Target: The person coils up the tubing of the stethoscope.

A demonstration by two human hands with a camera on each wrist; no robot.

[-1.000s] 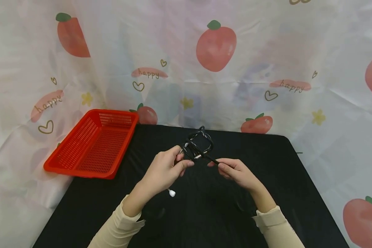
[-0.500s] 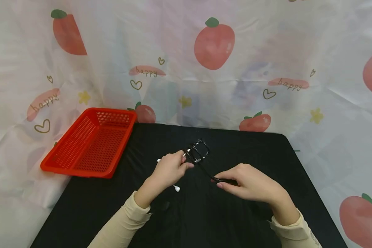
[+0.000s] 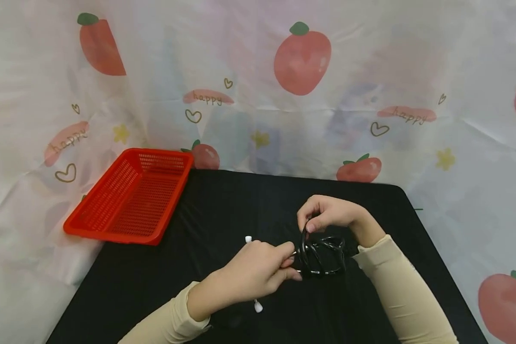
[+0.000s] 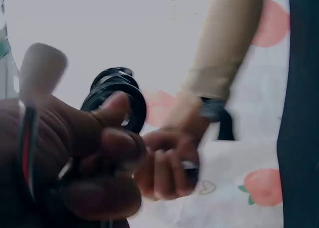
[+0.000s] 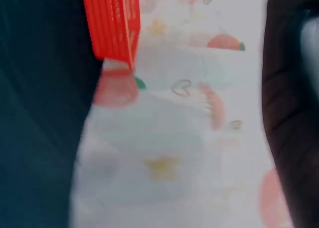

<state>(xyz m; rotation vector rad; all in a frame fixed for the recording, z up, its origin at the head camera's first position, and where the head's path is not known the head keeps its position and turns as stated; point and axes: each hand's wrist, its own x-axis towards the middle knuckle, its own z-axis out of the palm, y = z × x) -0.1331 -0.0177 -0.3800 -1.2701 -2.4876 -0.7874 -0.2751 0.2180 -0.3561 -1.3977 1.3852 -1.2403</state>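
Observation:
A stethoscope with black tubing (image 3: 320,258) is wound into a bundle in front of me. My left hand (image 3: 251,270) grips its metal ear tubes, and white ear tips (image 3: 258,306) stick out on both sides of that hand. In the left wrist view the black coils (image 4: 119,88) stand just beyond the fingers, and one ear tip (image 4: 44,66) shows close up. Above the bundle, my right hand (image 3: 328,213) pinches a length of the tubing between thumb and fingers. The right wrist view shows that hand (image 5: 289,108) only as a dark edge; its grip is hidden there.
A red perforated plastic basket (image 3: 112,236) sits at the table's back left corner. Black cloth covers the table (image 3: 223,205). A pale fruit-print curtain (image 3: 249,62) hangs behind and along the sides.
Both hands and the bundle have moved right and nearer. My right hand has gone from below the coils, down and right, up to above them, with tubing between its fingers.

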